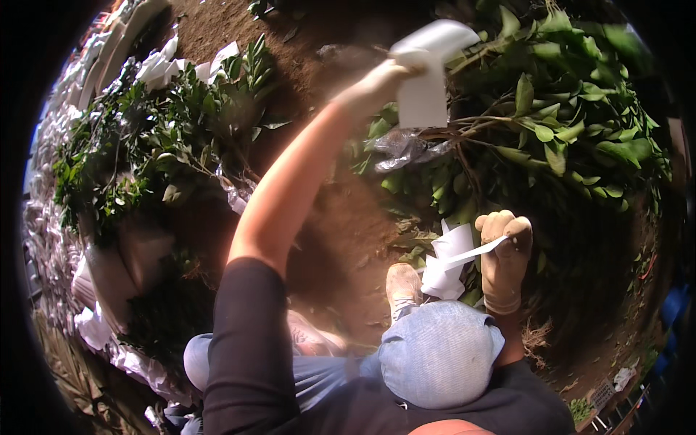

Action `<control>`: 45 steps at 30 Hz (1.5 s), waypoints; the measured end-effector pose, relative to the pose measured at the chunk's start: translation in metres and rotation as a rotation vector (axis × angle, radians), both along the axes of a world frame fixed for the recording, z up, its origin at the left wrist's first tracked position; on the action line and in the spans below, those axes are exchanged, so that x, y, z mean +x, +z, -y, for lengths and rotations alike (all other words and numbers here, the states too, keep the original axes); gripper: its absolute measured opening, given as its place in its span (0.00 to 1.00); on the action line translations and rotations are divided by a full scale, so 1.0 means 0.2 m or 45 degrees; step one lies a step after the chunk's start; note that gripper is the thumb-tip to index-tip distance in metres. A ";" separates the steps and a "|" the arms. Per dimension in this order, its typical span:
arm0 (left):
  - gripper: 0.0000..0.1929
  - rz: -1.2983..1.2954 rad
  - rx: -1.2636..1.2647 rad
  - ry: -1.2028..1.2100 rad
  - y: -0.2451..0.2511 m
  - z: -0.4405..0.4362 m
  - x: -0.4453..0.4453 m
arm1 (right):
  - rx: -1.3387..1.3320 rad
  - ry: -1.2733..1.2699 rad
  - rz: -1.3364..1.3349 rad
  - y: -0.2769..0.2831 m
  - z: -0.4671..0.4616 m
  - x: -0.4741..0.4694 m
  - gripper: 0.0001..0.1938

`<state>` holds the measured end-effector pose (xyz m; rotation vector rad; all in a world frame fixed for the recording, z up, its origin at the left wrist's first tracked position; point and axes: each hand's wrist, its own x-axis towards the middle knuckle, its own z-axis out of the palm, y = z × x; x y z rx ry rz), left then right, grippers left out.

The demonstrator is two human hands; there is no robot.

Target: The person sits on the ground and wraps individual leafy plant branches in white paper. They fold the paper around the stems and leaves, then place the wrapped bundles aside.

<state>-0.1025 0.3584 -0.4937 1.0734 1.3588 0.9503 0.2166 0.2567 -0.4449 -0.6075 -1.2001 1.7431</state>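
My left hand [402,70], blurred, reaches forward and grips a folded white sheet [423,98], which hangs over the base of a bundle of leafy branches [549,130]. Crumpled clear plastic wrap [399,149] lies around the stems just below the sheet. Near my raised knee, my right hand [504,239] in a tan work glove is closed on the end of a narrow white strip [473,254]. The strip runs left to a crumpled white wrapping [446,272] beside my shoe. What the wrapping covers is hidden.
More leafy branches [190,114] with white paper and plastic lie on the left. Brown soil [342,234] lies between the two piles. Crumpled light plastic [54,179] lines the far left. Exposed thin roots [535,340] show right of my knee, and a grey crate [602,392] stands lower right.
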 end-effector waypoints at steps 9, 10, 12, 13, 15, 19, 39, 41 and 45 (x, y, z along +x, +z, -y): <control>0.20 1.406 0.620 0.493 0.10 0.86 -0.23 | -0.535 0.384 -0.230 -0.04 -0.21 -0.33 0.38; 0.16 1.356 0.726 0.438 0.12 0.91 -0.21 | -0.726 0.341 -0.264 -0.05 -0.22 -0.42 0.46; 0.13 1.437 0.738 0.638 0.17 0.99 -0.17 | -0.578 0.290 -0.099 -0.07 -0.22 -0.59 0.48; 0.13 1.562 0.740 0.773 0.19 1.02 -0.16 | -0.500 0.225 0.075 -0.07 -0.19 -0.67 0.49; 0.15 1.476 0.780 0.673 0.25 1.06 -0.15 | -0.293 0.405 0.454 -0.06 -0.15 -0.76 0.48; 0.16 1.341 0.825 0.493 0.34 1.09 -0.16 | 0.999 -0.086 0.772 -0.01 -0.04 -0.78 0.40; 0.40 0.309 -0.286 0.573 0.17 1.77 -0.33 | -0.170 1.259 0.070 -0.36 0.13 -1.21 0.29; 0.43 0.269 -0.155 0.667 0.07 1.63 -0.24 | -0.110 0.871 0.013 -0.34 0.15 -1.07 0.10; 0.34 1.123 -0.011 1.065 0.08 1.41 -0.26 | 1.003 0.938 0.204 -0.30 0.18 -0.67 0.10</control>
